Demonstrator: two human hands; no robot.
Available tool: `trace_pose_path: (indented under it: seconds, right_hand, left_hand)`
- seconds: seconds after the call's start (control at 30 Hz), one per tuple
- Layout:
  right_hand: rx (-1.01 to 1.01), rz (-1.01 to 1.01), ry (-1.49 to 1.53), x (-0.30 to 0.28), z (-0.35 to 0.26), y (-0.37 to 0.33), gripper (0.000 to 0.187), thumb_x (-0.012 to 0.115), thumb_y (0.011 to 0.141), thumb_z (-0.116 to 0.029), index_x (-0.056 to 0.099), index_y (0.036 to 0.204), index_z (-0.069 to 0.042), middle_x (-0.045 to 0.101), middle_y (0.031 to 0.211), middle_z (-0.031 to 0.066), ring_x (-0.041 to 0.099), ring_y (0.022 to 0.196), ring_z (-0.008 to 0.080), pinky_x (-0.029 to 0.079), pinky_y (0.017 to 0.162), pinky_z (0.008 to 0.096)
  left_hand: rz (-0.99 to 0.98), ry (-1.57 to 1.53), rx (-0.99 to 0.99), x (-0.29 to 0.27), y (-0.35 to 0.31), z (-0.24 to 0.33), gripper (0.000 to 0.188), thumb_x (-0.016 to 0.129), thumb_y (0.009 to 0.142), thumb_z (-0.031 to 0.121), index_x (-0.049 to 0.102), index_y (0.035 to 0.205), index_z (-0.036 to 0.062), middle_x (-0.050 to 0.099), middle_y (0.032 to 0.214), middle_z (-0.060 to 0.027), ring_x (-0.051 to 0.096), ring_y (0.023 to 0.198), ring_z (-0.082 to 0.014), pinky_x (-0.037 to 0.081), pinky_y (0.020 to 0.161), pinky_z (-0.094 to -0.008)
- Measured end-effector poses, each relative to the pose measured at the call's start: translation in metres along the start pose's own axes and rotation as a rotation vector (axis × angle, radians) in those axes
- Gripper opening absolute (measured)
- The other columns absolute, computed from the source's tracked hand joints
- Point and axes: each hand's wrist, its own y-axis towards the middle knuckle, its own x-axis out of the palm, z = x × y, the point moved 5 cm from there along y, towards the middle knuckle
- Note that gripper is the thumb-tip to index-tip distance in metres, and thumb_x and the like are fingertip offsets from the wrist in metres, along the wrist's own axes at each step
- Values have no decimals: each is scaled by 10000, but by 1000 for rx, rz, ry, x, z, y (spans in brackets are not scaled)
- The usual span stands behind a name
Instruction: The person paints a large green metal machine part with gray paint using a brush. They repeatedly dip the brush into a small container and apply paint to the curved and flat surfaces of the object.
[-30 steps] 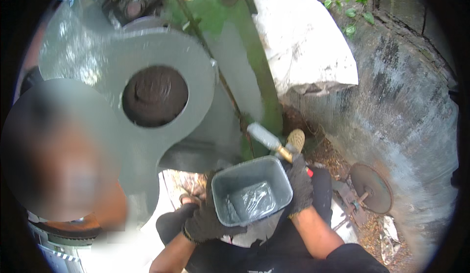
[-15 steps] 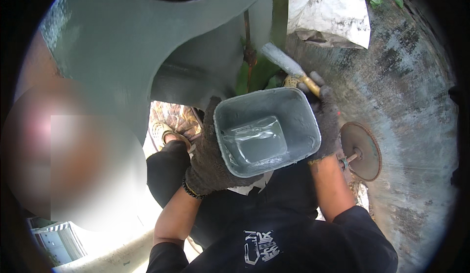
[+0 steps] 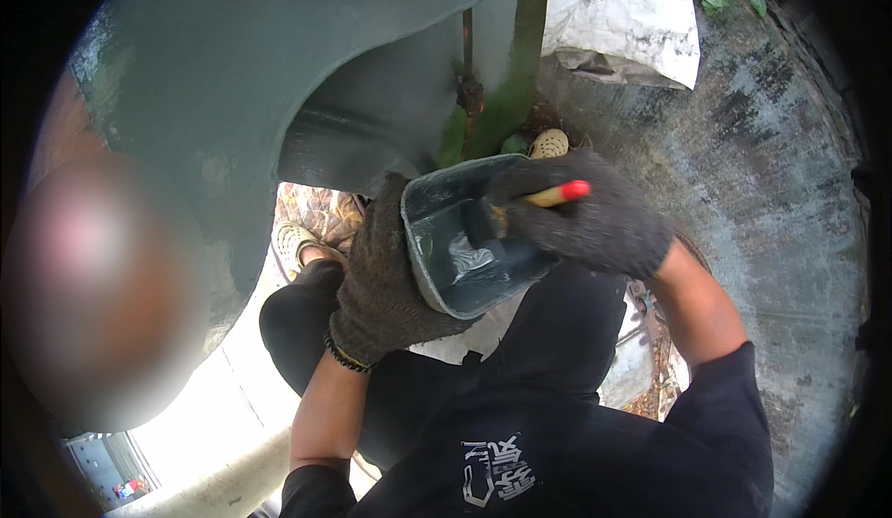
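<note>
My left hand point(image 3: 383, 286), in a dark knitted glove, is wrapped round the left side and underside of a grey rectangular tub point(image 3: 446, 204). Shiny grey liquid that looks like paint point(image 3: 474, 262) lies in the bottom. In my gloved right hand point(image 3: 604, 216) is a paintbrush point(image 3: 550, 195) with a pale wooden handle and a red end. Its bristles point down into the tub, over or in the liquid; the glove partly covers them and hides the tub's right side.
Ahead and left stands a large curved grey-green painted form point(image 3: 214, 72) with a cut-out. A rough, stained curved surface point(image 3: 743, 202) rises on the right, with a whitish sheet point(image 3: 623, 21) hanging at its far end. My shoes point(image 3: 302, 244) show below. A round shape at left is blurred.
My right hand has moved left over the tub, turning the paintbrush so its bristles point down inside. My left hand has shifted slightly left and tilted the tub.
</note>
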Motion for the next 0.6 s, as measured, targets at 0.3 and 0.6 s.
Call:
trace_pose_path:
  seconds: [0.3, 0.6]
  right_hand:
    - [-309, -193, -202, -17, -40, 9, 357, 774, 911, -200, 797, 1253, -99, 770, 1251, 192, 741, 1137, 384, 588, 1004, 500]
    - [-266, -398, -99, -7, -35, 28, 406, 767, 900, -183, 777, 1287, -60, 764, 1242, 209, 732, 1159, 391, 577, 1054, 472]
  left_hand:
    - [-34, 127, -22, 6, -10, -10, 1034, 978, 686, 459, 511, 1467, -32, 617, 1326, -229, 672, 1199, -404, 561, 1012, -505]
    - [-113, 54, -112, 1, -7, -14, 1012, 975, 701, 418, 499, 1487, -7, 634, 1390, -198, 684, 1250, -377, 570, 1045, -485]
